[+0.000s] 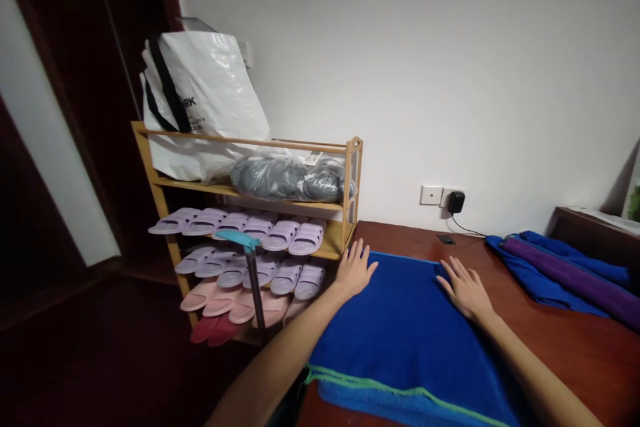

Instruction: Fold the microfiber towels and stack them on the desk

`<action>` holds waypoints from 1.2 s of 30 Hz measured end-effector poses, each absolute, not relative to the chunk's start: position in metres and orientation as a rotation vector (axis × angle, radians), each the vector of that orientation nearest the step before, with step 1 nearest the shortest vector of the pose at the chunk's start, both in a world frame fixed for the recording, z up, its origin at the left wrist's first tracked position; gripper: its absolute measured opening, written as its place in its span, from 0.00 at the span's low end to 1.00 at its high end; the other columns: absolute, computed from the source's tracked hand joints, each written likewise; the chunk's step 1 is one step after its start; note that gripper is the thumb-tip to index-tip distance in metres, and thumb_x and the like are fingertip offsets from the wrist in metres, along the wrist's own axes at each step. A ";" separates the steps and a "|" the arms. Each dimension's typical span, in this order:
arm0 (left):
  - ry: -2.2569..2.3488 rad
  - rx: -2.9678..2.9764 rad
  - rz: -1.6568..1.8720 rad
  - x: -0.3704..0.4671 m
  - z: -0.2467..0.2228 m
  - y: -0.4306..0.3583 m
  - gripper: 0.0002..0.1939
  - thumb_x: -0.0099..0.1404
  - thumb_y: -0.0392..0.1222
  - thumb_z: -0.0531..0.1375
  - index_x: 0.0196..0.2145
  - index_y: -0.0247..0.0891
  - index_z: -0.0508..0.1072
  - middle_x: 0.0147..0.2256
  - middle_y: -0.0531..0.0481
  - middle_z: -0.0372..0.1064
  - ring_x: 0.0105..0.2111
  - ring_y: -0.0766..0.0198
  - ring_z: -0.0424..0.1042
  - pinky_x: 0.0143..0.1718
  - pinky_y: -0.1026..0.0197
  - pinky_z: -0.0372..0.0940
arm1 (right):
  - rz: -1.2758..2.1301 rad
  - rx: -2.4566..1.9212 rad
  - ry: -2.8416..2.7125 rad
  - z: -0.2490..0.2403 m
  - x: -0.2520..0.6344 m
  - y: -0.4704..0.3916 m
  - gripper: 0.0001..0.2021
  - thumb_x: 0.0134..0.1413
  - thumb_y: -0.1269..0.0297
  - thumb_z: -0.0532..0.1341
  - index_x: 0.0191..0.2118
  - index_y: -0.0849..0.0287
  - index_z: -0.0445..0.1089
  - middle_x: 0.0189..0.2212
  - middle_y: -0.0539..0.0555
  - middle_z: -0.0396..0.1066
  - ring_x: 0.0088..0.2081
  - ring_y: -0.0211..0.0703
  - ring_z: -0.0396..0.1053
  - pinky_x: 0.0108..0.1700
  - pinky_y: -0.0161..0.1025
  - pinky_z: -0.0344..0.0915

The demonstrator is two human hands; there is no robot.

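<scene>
A blue towel (400, 320) with a bright green stitched edge is spread on a reddish-brown wooden table (545, 353). At its near side a lower blue layer shows under the green edge. My left hand (355, 270) rests on the towel's far left corner, fingers stretched out. On the far right corner lies my right hand (466, 290), its fingers spread too. Neither hand grips anything.
Left of the table stands a wooden shoe rack (353, 180) with purple slippers (307, 238), pink slippers (219, 302) and a white bag (215, 93). A blue-topped pole (255, 287) stands before it. More folded towels (545, 273) and a plugged-in black adapter (456, 202) are at the right.
</scene>
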State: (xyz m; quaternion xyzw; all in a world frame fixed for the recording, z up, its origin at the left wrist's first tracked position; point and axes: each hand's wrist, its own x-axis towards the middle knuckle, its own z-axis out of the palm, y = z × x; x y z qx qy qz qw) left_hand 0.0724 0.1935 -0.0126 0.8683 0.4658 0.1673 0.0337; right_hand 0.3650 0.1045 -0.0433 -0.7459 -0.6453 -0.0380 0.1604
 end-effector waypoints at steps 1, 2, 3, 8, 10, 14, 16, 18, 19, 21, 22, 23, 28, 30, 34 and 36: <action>1.349 2.717 0.568 0.068 -0.008 0.179 0.31 0.71 0.56 0.39 0.65 0.36 0.48 0.66 0.40 0.35 0.65 0.50 0.34 0.61 0.42 0.38 | -0.118 -2.129 -1.836 -0.041 0.356 0.091 0.34 0.60 0.42 0.39 0.65 0.58 0.47 0.66 0.58 0.36 0.66 0.46 0.31 0.65 0.53 0.37; 1.225 2.769 0.596 0.062 -0.005 0.163 0.31 0.71 0.56 0.40 0.65 0.39 0.47 0.66 0.43 0.35 0.65 0.53 0.35 0.62 0.44 0.39 | -0.090 -2.105 -1.866 -0.040 0.348 0.076 0.33 0.60 0.43 0.38 0.65 0.55 0.45 0.66 0.55 0.36 0.66 0.44 0.32 0.65 0.52 0.40; 1.080 2.811 0.575 0.055 -0.003 0.147 0.31 0.71 0.58 0.40 0.66 0.43 0.45 0.66 0.45 0.34 0.65 0.54 0.35 0.62 0.45 0.41 | -0.041 -2.067 -1.925 -0.040 0.340 0.058 0.31 0.61 0.43 0.37 0.66 0.50 0.42 0.66 0.52 0.36 0.66 0.42 0.33 0.64 0.51 0.43; 0.785 2.867 0.213 0.020 -0.009 0.093 0.31 0.67 0.62 0.45 0.64 0.51 0.48 0.66 0.47 0.40 0.64 0.50 0.40 0.61 0.40 0.40 | 0.217 -1.798 -2.293 -0.040 0.331 -0.013 0.28 0.60 0.43 0.44 0.64 0.38 0.39 0.65 0.46 0.35 0.65 0.46 0.36 0.64 0.55 0.41; 0.807 2.867 0.200 0.012 -0.010 0.087 0.29 0.69 0.60 0.45 0.64 0.51 0.50 0.65 0.48 0.41 0.64 0.52 0.40 0.61 0.41 0.38 | 0.197 -1.823 -2.279 -0.038 0.337 -0.025 0.28 0.59 0.43 0.45 0.64 0.38 0.41 0.65 0.46 0.36 0.65 0.46 0.37 0.65 0.54 0.42; 0.823 2.882 0.269 0.007 -0.006 0.075 0.30 0.69 0.59 0.47 0.65 0.50 0.48 0.66 0.48 0.38 0.65 0.51 0.38 0.62 0.41 0.38 | 0.141 -1.899 -2.196 -0.035 0.340 -0.039 0.30 0.59 0.42 0.46 0.65 0.39 0.40 0.65 0.46 0.34 0.65 0.46 0.37 0.65 0.54 0.41; 0.775 2.887 0.250 0.004 -0.006 0.067 0.31 0.68 0.60 0.47 0.65 0.51 0.46 0.66 0.48 0.37 0.65 0.50 0.38 0.61 0.39 0.37 | 0.163 -1.911 -2.193 -0.037 0.337 -0.048 0.30 0.59 0.42 0.45 0.65 0.40 0.39 0.65 0.46 0.34 0.65 0.47 0.36 0.65 0.55 0.40; 0.740 2.884 0.206 -0.001 -0.006 0.060 0.31 0.68 0.60 0.47 0.65 0.51 0.46 0.66 0.48 0.38 0.65 0.49 0.38 0.61 0.38 0.36 | 0.187 -1.932 -2.216 -0.040 0.335 -0.057 0.30 0.58 0.41 0.45 0.65 0.39 0.39 0.65 0.44 0.34 0.66 0.47 0.33 0.65 0.55 0.38; 0.736 2.883 0.191 -0.004 -0.006 0.057 0.31 0.68 0.60 0.47 0.65 0.51 0.46 0.66 0.48 0.39 0.65 0.49 0.38 0.61 0.37 0.35 | 0.188 -1.949 -2.222 -0.041 0.335 -0.061 0.31 0.58 0.41 0.45 0.65 0.38 0.39 0.65 0.43 0.33 0.66 0.46 0.32 0.65 0.55 0.37; 0.754 2.880 0.170 -0.008 -0.005 0.051 0.31 0.68 0.59 0.47 0.65 0.51 0.46 0.66 0.48 0.38 0.65 0.48 0.38 0.61 0.36 0.36 | 0.196 -1.975 -2.231 -0.041 0.335 -0.067 0.31 0.58 0.40 0.45 0.65 0.38 0.38 0.65 0.42 0.32 0.66 0.44 0.31 0.66 0.53 0.36; 0.772 2.877 0.160 -0.009 -0.004 0.048 0.31 0.68 0.58 0.48 0.65 0.51 0.46 0.66 0.48 0.38 0.65 0.48 0.38 0.60 0.36 0.37 | 0.206 -1.986 -2.229 -0.040 0.335 -0.070 0.31 0.58 0.40 0.44 0.65 0.38 0.38 0.65 0.42 0.32 0.66 0.44 0.31 0.66 0.53 0.37; 0.786 2.875 0.154 -0.009 -0.002 0.044 0.30 0.69 0.57 0.48 0.65 0.51 0.46 0.66 0.47 0.39 0.64 0.48 0.38 0.60 0.36 0.38 | 0.213 -2.000 -2.216 -0.040 0.335 -0.071 0.31 0.58 0.40 0.44 0.65 0.38 0.38 0.65 0.42 0.32 0.66 0.44 0.31 0.66 0.54 0.37; 0.697 2.892 0.243 0.001 0.006 0.026 0.27 0.72 0.51 0.44 0.65 0.52 0.43 0.66 0.50 0.38 0.65 0.51 0.39 0.61 0.39 0.40 | 0.158 -1.990 -2.145 -0.041 0.321 -0.079 0.29 0.60 0.42 0.43 0.65 0.37 0.38 0.65 0.43 0.33 0.66 0.47 0.33 0.64 0.58 0.41; 0.643 2.891 0.229 0.006 0.004 0.024 0.29 0.70 0.55 0.47 0.65 0.52 0.42 0.66 0.50 0.37 0.64 0.49 0.39 0.61 0.38 0.39 | 0.149 -1.970 -2.183 -0.044 0.315 -0.079 0.29 0.59 0.42 0.43 0.64 0.34 0.37 0.65 0.41 0.33 0.66 0.48 0.32 0.64 0.59 0.41; 0.626 2.892 0.174 0.016 -0.002 0.036 0.31 0.68 0.59 0.49 0.65 0.52 0.46 0.65 0.48 0.40 0.64 0.48 0.41 0.60 0.36 0.38 | 0.125 -1.941 -2.252 -0.048 0.318 -0.069 0.29 0.58 0.41 0.45 0.64 0.33 0.37 0.65 0.41 0.33 0.66 0.49 0.32 0.64 0.59 0.41; 0.633 2.892 0.178 0.021 -0.005 0.048 0.31 0.67 0.60 0.49 0.64 0.53 0.47 0.65 0.49 0.40 0.64 0.48 0.40 0.60 0.36 0.38 | 0.103 -1.920 -2.259 -0.049 0.326 -0.058 0.29 0.59 0.42 0.44 0.64 0.34 0.37 0.65 0.42 0.34 0.66 0.49 0.33 0.63 0.59 0.41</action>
